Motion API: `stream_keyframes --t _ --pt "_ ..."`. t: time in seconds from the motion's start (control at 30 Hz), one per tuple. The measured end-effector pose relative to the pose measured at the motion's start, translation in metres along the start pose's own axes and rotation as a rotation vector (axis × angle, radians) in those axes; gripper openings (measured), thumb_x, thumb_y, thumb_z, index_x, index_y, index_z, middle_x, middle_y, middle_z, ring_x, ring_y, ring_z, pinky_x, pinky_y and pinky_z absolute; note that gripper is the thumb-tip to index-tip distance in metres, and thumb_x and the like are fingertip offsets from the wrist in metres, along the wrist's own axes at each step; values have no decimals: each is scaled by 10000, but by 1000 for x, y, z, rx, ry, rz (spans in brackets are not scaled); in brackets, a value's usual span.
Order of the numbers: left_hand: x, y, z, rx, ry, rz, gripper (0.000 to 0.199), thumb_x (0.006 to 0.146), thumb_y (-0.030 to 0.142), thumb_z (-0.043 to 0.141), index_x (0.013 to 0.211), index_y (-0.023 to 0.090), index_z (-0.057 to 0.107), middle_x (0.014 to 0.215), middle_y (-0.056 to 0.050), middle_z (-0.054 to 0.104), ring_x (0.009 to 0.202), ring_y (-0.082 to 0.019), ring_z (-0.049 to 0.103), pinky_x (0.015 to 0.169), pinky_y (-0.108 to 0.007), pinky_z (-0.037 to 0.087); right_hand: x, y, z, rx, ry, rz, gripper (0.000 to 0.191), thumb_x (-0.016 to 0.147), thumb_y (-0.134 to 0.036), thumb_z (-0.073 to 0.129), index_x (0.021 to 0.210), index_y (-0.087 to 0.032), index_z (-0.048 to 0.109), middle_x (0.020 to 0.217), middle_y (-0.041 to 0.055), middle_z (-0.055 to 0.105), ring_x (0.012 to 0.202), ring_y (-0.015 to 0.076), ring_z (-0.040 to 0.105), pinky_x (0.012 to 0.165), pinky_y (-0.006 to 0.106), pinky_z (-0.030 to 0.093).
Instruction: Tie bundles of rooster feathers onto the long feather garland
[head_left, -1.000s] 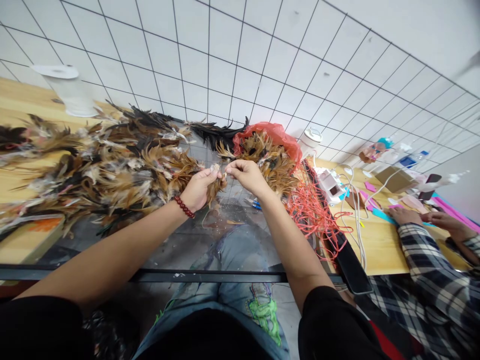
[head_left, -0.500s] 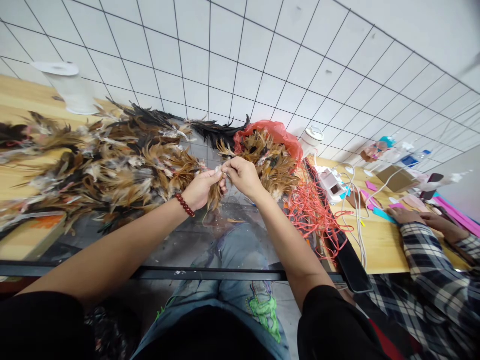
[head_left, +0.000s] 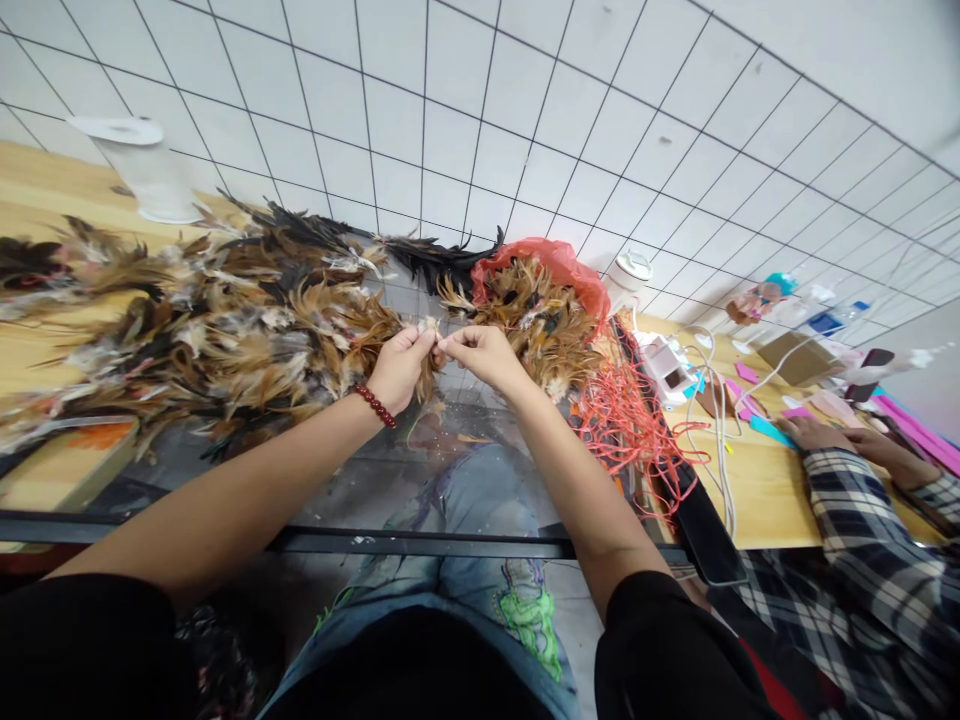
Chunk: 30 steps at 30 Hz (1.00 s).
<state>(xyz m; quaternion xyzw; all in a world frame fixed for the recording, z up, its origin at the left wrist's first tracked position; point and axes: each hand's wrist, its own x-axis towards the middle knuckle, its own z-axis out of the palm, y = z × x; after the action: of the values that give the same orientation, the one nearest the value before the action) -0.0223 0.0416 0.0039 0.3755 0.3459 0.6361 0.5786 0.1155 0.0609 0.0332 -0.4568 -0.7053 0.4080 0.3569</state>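
My left hand (head_left: 401,370), with a red bead bracelet at the wrist, pinches a small brown feather bunch (head_left: 427,378), whose pale end shows above the fingertips. Close beside it, my right hand (head_left: 480,354) has its thumb and finger pressed together at the bunch's pale end; what lies between them is too small to make out. A large heap of brown, black and white feathers (head_left: 247,350) spreads to the left of my hands. Behind my right hand, more brown feathers (head_left: 551,325) lie in a red plastic bag (head_left: 559,258).
Tangled red string (head_left: 622,420) lies right of my right arm, beside a black phone (head_left: 712,550) at the table edge. White cables, a white container (head_left: 628,275) and a person's hands (head_left: 817,435) are farther right. A white roll (head_left: 150,175) stands back left.
My hands have shifted slightly; the right one has lowered and moved from over the left fingertips to beside them. The pale end of the bunch now shows more.
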Motion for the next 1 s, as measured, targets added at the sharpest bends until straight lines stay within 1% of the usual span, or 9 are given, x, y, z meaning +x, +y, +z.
stream_keyframes --t 0.2,0.33,0.43,0.53,0.63,0.7,0.87,0.93,1.0 --pt "-2 1 2 9 -54 61 222 785 276 747 663 141 621 595 1 577 541 -89 516 562 -208 432 -3 -9 8 300 69 157 369 700 -488 742 597 -161 603 554 -20 616 477 55 437 500 193 366" --pt "-2 3 2 2 -73 38 230 792 288 742 655 141 630 586 -6 580 559 -102 531 574 -217 446 -5 -7 11 330 76 163 392 697 -494 753 583 -167 570 553 -24 604 468 53 432 497 196 368" --pt "-2 3 2 -7 -50 -1 227 802 297 736 676 144 626 582 -4 575 543 -102 528 557 -218 448 -3 0 12 269 137 63 359 689 -466 777 635 -165 590 596 -15 628 543 76 521 580 211 436" --pt "-3 3 1 -14 -39 -31 241 821 302 718 678 154 591 563 15 536 522 -97 515 542 -214 449 -1 4 11 175 181 -15 253 772 -393 723 870 -166 670 730 2 684 680 111 606 710 244 496" --pt "-5 4 2 -2 -102 -72 258 835 335 703 697 160 572 532 48 451 478 -82 461 551 -220 465 -3 1 9 14 218 -100 249 860 -284 627 1088 -204 686 955 25 716 891 135 634 883 271 490" --pt "-7 5 3 11 -158 -85 267 837 363 699 715 159 576 534 57 428 471 -78 438 571 -229 481 -5 -2 8 -88 218 -143 247 892 -233 574 1098 -219 708 1043 36 711 990 149 624 960 283 459" --pt "-6 3 1 55 -212 -116 299 824 394 708 704 150 581 539 51 437 476 -77 445 589 -239 494 -4 -5 2 -271 181 -191 252 903 -206 545 1045 -229 752 999 37 717 974 163 637 950 287 457" --pt "-4 2 -1 51 -173 -111 297 831 386 703 700 153 572 528 56 424 473 -75 441 584 -233 492 -2 -4 -6 -370 185 -200 247 893 -220 568 1059 -217 751 1011 48 717 960 170 640 928 293 462" --pt "0 2 -3 14 -97 -87 299 849 384 682 702 162 548 520 66 407 467 -70 424 570 -221 482 -2 -5 -17 -507 130 -182 228 863 -221 613 1039 -205 757 1004 59 721 934 181 643 897 302 468"
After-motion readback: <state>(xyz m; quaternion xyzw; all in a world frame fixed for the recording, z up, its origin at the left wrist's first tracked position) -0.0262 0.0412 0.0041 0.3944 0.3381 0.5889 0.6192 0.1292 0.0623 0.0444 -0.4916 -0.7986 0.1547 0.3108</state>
